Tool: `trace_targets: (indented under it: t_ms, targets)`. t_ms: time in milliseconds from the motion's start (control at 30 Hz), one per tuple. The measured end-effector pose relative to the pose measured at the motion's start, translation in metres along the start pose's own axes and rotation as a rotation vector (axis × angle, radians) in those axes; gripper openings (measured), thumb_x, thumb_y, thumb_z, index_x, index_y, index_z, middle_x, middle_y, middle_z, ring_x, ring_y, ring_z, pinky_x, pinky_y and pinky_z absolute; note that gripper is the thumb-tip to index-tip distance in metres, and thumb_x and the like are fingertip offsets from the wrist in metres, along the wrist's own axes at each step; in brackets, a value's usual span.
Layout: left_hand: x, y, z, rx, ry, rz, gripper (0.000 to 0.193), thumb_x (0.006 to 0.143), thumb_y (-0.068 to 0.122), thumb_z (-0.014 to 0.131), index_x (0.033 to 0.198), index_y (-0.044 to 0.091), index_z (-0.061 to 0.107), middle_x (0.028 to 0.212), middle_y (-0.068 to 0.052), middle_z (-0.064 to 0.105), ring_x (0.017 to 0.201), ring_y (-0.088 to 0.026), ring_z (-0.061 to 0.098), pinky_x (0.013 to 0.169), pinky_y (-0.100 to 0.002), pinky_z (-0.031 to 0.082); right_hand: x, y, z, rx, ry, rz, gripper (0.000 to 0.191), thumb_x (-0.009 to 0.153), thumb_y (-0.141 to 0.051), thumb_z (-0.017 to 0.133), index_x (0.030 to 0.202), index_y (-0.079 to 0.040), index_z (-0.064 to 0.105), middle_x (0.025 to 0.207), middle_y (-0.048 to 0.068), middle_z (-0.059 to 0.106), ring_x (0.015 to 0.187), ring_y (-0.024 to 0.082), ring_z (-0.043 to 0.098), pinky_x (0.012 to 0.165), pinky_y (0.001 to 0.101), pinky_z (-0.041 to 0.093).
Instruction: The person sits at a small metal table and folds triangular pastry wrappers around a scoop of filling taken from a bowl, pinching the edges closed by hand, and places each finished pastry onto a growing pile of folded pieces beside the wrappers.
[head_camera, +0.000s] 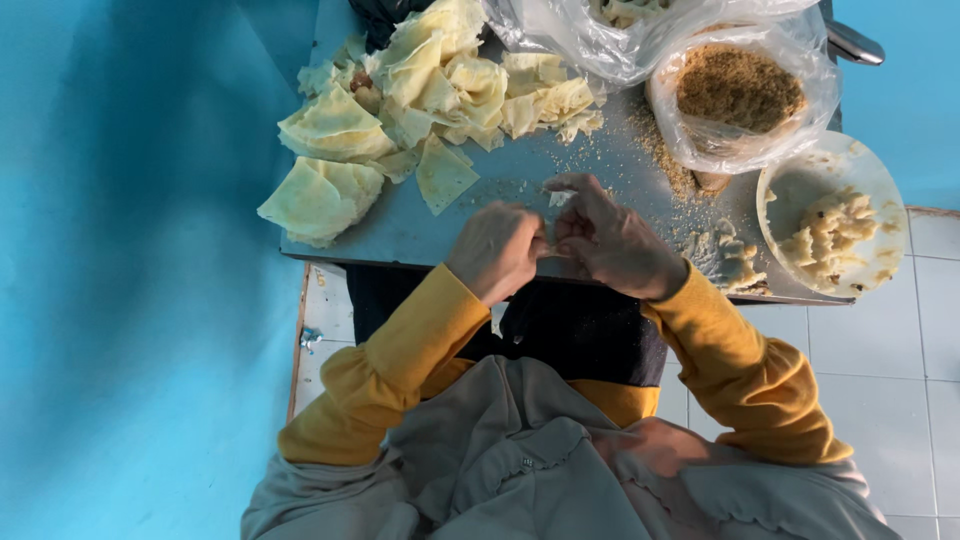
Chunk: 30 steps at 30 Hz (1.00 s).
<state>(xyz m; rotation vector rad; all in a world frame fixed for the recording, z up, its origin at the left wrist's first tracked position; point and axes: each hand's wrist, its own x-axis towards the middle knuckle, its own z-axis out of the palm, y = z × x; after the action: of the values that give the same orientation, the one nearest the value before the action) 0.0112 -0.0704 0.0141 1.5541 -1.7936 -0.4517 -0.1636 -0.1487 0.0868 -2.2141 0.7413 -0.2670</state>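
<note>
My left hand and my right hand meet over the near edge of a grey metal tabletop. Both pinch one small pale piece of pastry wrapper between their fingertips; most of it is hidden by the fingers. Yellow sleeves cover both arms. A loose triangular wrapper lies just beyond my left hand. A heap of pale yellow pastry sheets covers the far left of the top.
A clear bag of brown crumbs stands at the far right, with crumbs spilled around it. A white plate holds lumps of pale filling. Several folded pieces lie by my right wrist. A blue surface lies left, white tiles right.
</note>
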Motion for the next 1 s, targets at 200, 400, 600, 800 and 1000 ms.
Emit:
trace_targets:
  t_ms: [200, 400, 600, 800, 1000]
  targets:
    - [-0.029, 0.011, 0.003, 0.206, 0.214, 0.212, 0.009, 0.091, 0.005, 0.066, 0.1, 0.003, 0.066, 0.09, -0.009, 0.063, 0.092, -0.03, 0.064, 0.079, -0.043, 0.054, -0.03, 0.001, 0.027, -0.366, 0.276, -0.338, 0.053, 0.094, 0.002, 0.067, 0.142, 0.002, 0.046, 0.101, 0.014, 0.072, 0.091, 0.03, 0.073, 0.074, 0.0358, 0.059]
    - [-0.027, 0.016, 0.007, 0.425, 0.236, 0.199, 0.012, 0.081, 0.01, 0.067, 0.093, 0.007, 0.066, 0.092, -0.01, 0.062, 0.095, -0.028, 0.061, 0.083, -0.039, 0.05, -0.023, -0.005, 0.022, -0.524, 0.351, -0.407, 0.051, 0.092, 0.003, 0.068, 0.139, 0.001, 0.048, 0.097, 0.012, 0.072, 0.09, 0.031, 0.072, 0.08, 0.0421, 0.058]
    - [-0.019, 0.015, 0.006, 0.439, 0.143, 0.152, 0.015, 0.084, 0.01, 0.067, 0.099, 0.006, 0.067, 0.097, -0.007, 0.06, 0.096, -0.025, 0.059, 0.086, -0.036, 0.052, -0.008, -0.007, 0.014, -0.098, 0.227, -0.066, 0.059, 0.088, 0.006, 0.066, 0.144, -0.003, 0.046, 0.097, 0.013, 0.074, 0.087, 0.029, 0.075, 0.072, 0.0357, 0.059]
    - [-0.046, 0.033, 0.005, 0.619, 0.26, 0.228, 0.028, 0.089, 0.013, 0.065, 0.113, 0.0, 0.069, 0.11, -0.009, 0.06, 0.106, -0.023, 0.057, 0.099, -0.037, 0.049, -0.028, 0.008, 0.028, -0.513, 0.307, -0.4, 0.059, 0.091, 0.005, 0.067, 0.146, 0.001, 0.045, 0.107, 0.016, 0.071, 0.099, 0.032, 0.072, 0.087, 0.0407, 0.059]
    - [-0.05, 0.047, 0.007, 0.696, 0.257, 0.119, 0.048, 0.098, 0.039, 0.059, 0.124, -0.001, 0.068, 0.136, -0.01, 0.055, 0.132, -0.025, 0.047, 0.114, -0.054, 0.037, -0.038, 0.006, 0.034, -0.68, 0.324, -0.451, 0.061, 0.086, 0.0, 0.062, 0.144, 0.001, 0.045, 0.134, 0.02, 0.065, 0.124, 0.034, 0.065, 0.109, 0.0464, 0.05]
